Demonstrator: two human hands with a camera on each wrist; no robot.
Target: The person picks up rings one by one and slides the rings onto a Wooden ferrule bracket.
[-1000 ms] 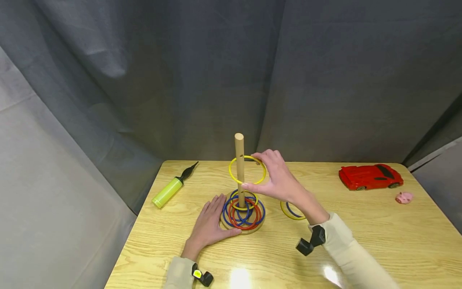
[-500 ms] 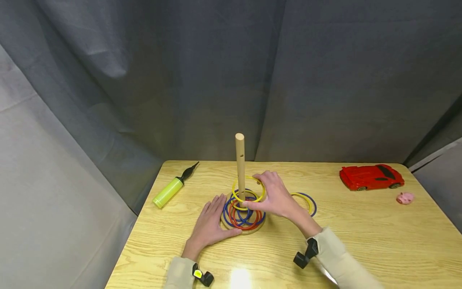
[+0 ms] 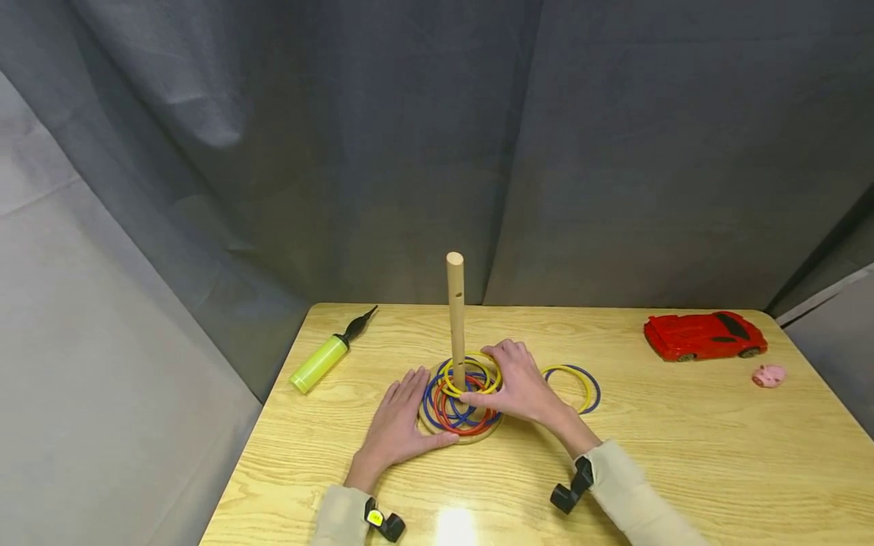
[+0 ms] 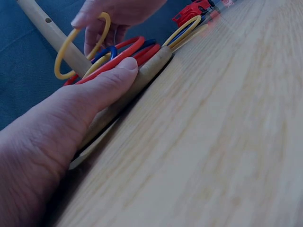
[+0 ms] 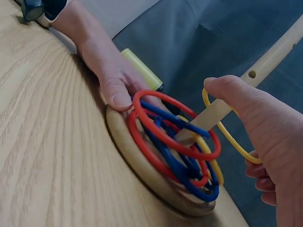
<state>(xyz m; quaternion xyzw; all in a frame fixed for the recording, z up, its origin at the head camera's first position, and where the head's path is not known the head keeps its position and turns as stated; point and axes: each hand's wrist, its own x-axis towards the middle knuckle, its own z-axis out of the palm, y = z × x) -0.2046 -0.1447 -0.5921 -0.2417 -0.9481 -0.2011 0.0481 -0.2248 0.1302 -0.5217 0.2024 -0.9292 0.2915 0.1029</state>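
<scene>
A wooden post point(image 3: 456, 318) stands upright on a round wooden base point(image 5: 125, 142). Red rings point(image 5: 161, 93), blue rings and a yellow ring lie loosely stacked around its foot. My right hand point(image 3: 522, 383) pinches a yellow ring point(image 5: 232, 139) between thumb and fingers at its right side. That ring encircles the post, low over the stack and tilted in the left wrist view. At the left of the base, my left hand point(image 3: 398, 421) rests with fingers extended and thumb spread along the front rim. The thumb tip touches the rim in the left wrist view.
Right of the base, a blue ring point(image 3: 598, 394) and a yellow ring overlap on the table point(image 3: 683, 455). A lime hand pump point(image 3: 319, 364) with black nozzle lies at the left. A red toy car point(image 3: 703, 337) and pink pig figure point(image 3: 768, 375) stand far right. Grey curtain point(image 3: 410, 152) hangs behind.
My right hand has lowered the yellow ring down the post, from around mid-height to just above the stack. The left hand has stayed against the base.
</scene>
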